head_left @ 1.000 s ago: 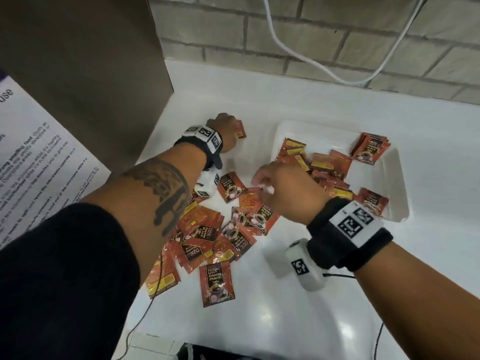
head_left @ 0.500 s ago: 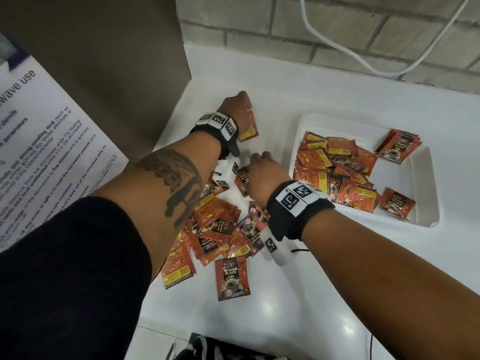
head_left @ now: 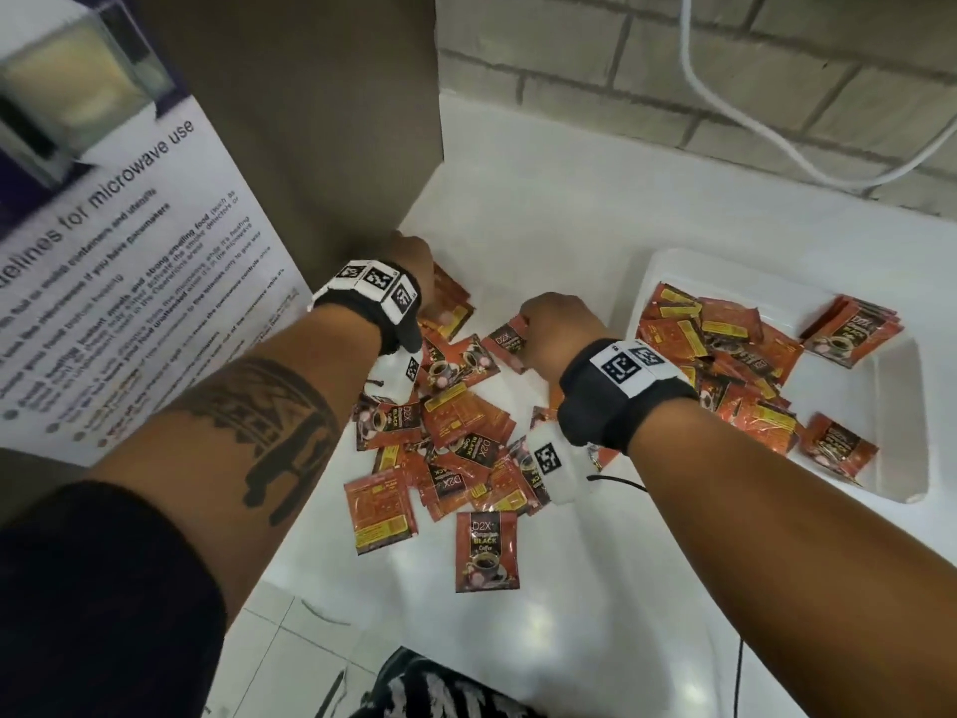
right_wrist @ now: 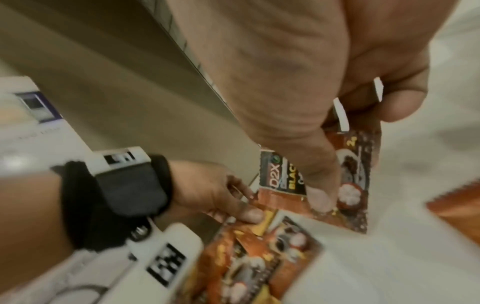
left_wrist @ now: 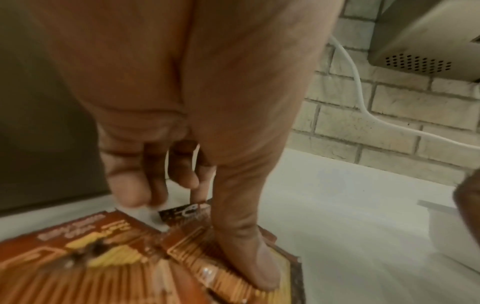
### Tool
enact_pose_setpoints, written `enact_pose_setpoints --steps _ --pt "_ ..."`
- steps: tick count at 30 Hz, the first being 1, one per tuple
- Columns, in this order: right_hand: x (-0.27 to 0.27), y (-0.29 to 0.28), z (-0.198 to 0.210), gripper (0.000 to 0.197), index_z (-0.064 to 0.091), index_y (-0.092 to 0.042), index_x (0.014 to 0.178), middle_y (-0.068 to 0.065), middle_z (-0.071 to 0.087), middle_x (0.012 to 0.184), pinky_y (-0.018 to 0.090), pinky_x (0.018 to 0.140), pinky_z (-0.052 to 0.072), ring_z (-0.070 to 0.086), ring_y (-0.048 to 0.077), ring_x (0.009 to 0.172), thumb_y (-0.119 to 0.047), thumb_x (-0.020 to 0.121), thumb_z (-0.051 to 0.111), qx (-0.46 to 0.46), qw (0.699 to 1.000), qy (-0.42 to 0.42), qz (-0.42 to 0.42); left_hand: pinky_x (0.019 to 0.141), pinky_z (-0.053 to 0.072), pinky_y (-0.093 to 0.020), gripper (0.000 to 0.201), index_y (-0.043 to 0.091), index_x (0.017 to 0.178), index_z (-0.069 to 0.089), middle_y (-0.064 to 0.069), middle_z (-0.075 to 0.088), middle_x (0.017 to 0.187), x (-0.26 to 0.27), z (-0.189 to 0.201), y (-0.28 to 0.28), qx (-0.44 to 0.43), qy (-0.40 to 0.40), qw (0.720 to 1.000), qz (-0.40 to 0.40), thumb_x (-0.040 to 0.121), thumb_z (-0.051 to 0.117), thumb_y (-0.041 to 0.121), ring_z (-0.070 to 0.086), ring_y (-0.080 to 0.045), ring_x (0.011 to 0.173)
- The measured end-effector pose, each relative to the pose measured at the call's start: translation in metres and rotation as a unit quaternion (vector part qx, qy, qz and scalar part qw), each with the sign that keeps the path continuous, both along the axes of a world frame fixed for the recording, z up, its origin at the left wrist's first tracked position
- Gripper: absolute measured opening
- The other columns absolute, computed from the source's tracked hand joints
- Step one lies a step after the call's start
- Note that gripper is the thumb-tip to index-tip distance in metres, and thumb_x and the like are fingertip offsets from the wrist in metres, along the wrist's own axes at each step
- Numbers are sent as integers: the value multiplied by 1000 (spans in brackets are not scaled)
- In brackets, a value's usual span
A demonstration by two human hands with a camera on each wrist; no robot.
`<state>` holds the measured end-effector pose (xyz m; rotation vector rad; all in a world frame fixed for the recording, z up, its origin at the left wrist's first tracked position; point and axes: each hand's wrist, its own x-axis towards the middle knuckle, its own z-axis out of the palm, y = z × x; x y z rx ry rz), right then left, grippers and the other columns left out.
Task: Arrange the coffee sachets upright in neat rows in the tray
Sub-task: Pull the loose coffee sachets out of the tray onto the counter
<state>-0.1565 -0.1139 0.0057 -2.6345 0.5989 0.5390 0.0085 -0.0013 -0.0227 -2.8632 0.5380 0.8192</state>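
Several red-orange coffee sachets (head_left: 450,432) lie in a loose pile on the white counter. More sachets (head_left: 725,355) lie jumbled and flat in the white tray (head_left: 647,272) on the right. My left hand (head_left: 430,287) is at the pile's far end by the brown panel. Its thumb (left_wrist: 246,257) presses on a small stack of sachets (left_wrist: 182,257), with the fingers curled behind. My right hand (head_left: 533,329) is just left of the tray. Its thumb (right_wrist: 322,195) pinches a black-faced sachet (right_wrist: 358,185) against the curled fingers.
A brown panel (head_left: 310,121) with a microwave-use notice (head_left: 129,277) stands close on the left. A brick wall (head_left: 777,70) with a white cable (head_left: 725,121) runs behind the counter (head_left: 569,209). A single sachet (head_left: 487,551) lies near the counter's front edge.
My right hand has moved left from the tray's edge to the pile's far side and taken hold of one sachet. The left hand has stayed at the pile's far end with its sachets.
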Motion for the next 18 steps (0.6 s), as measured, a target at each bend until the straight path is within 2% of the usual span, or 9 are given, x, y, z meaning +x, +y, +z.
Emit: enact_pose_setpoints --steps 1,3,6,8,10,13,15,17,18 --pt "1 2 2 29 66 -8 108 9 68 110 28 71 39 54 22 86 -25 86 75 1 1000 -7 9 78 59 -40 87 15 92 56 -8 66 103 15 -21 -1 -43 -31 999 -3 29 99 56 66 -30 84" --pt "2 8 7 34 67 -10 111 8 68 110 28 73 39 58 23 90 -27 84 78 19 999 -28 20 79 56 -37 91 20 110 55 -5 63 108 10 -14 3 -69 -56 996 -26 36 99 51 65 -29 91" --pt "3 18 11 32 69 -12 110 6 68 106 26 74 39 62 25 97 -26 83 79 56 996 -55 35 81 45 -30 58 15 127 57 -8 62 125 1 7 7 -162 -63 985 -20 77 84 28 61 -29 110" --pt "4 26 12 29 70 -13 107 3 66 95 25 71 38 62 23 91 -26 83 79 71 995 -51 50 84 41 -29 47 12 126 58 -7 60 129 -1 23 10 -219 -68 973 -5 86 78 26 58 -28 114" --pt "6 32 13 26 70 -16 102 -3 63 84 23 63 37 58 16 77 -26 81 81 95 993 -41 59 83 40 -30 47 10 122 59 -6 61 123 -12 45 25 -257 -77 963 12 84 80 29 59 -28 111" --pt "13 43 10 22 64 -19 91 -8 57 67 20 50 31 53 9 60 -28 81 82 104 992 -29 68 81 44 -32 42 3 116 62 -6 64 110 -37 68 57 -225 -79 971 20 86 78 28 62 -30 103" --pt "20 51 4 32 70 -16 101 0 64 85 21 58 40 58 14 71 -31 78 84 105 991 -30 73 82 49 -35 35 4 111 65 -9 67 108 -55 66 79 -187 -64 980 33 87 77 27 64 -29 99" --pt "30 61 -1 52 68 -15 120 10 55 123 31 84 50 55 26 106 -40 77 83 68 993 -20 92 77 49 -33 34 4 107 63 -9 66 105 -71 51 101 -146 -62 986 49 87 77 28 64 -27 95" --pt "33 67 -2 56 65 -16 125 13 46 132 37 95 48 47 32 119 -44 79 81 44 993 -10 111 71 47 -31 33 3 104 62 -8 66 100 -77 41 111 -133 -63 987 61 87 77 27 63 -25 90"
